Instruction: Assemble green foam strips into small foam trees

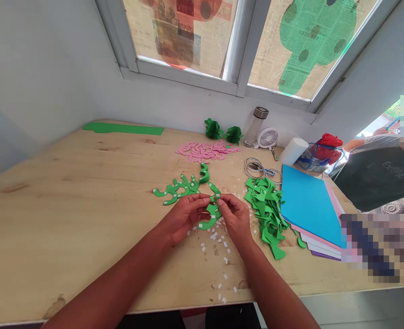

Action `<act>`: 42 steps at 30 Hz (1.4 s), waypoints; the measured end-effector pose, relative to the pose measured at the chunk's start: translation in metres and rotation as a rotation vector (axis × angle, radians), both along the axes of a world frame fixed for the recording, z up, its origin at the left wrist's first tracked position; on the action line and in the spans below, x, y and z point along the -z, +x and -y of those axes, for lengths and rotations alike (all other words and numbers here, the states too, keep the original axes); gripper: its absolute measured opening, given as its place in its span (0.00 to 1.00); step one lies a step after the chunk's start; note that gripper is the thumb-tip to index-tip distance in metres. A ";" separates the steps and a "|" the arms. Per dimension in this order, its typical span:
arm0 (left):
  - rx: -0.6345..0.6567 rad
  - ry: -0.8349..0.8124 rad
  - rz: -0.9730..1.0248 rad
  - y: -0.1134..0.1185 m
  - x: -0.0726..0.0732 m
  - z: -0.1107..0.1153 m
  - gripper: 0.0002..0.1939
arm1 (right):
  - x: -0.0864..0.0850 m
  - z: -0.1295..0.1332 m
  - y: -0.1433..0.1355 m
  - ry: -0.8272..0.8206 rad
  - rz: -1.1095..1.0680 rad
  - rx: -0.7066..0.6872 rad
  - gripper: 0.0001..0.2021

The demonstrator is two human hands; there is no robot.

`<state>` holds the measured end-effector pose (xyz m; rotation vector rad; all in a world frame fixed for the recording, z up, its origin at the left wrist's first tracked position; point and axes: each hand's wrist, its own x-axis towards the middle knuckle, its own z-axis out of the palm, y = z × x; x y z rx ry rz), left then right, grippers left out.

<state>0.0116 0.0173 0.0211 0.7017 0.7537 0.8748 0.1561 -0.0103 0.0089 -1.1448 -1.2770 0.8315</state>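
A green paper cutout (pixel 207 225), curved like a figure 3 and dotted with small white squares, is between my two hands just above the table. My left hand (pixel 188 215) pinches its left side with thumb and forefinger. On the other side, my right hand (pixel 236 214) grips it with the thumb on top. Fingertips cover part of its middle. Farther left lie several similar green cutouts (pixel 170 194) with white squares, partly overlapping. A small stack of curved green pieces (pixel 204 173) stands just beyond my hands. Tiny white paper squares (pixel 225 244) are scattered below them.
Green paper scraps (pixel 265 205) are heaped on the right, beside blue sheets (pixel 308 201). Pink cutouts (pixel 207 150), scissors (pixel 257 167), a glass bottle (pixel 256 125) and a small fan (pixel 268 137) lie farther back. A person (pixel 376 173) is at the right.
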 end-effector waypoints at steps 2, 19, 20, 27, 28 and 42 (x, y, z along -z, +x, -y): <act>-0.014 -0.016 0.010 0.000 0.001 0.000 0.08 | -0.002 0.001 0.000 0.012 0.032 -0.003 0.09; -0.124 0.159 -0.259 0.000 -0.005 -0.002 0.07 | -0.005 -0.004 0.007 -0.071 -0.155 -0.020 0.09; -0.126 0.169 -0.270 -0.001 -0.005 -0.002 0.07 | -0.006 -0.004 0.007 -0.092 -0.179 -0.025 0.09; -0.104 0.196 -0.318 -0.003 -0.008 -0.004 0.06 | -0.008 -0.003 0.009 -0.120 -0.178 -0.117 0.09; -0.084 0.199 -0.330 -0.003 -0.008 -0.003 0.06 | -0.006 -0.003 0.010 -0.105 -0.157 -0.098 0.09; 0.105 0.266 -0.359 -0.005 -0.004 -0.002 0.07 | -0.013 0.002 0.007 0.092 0.293 0.084 0.08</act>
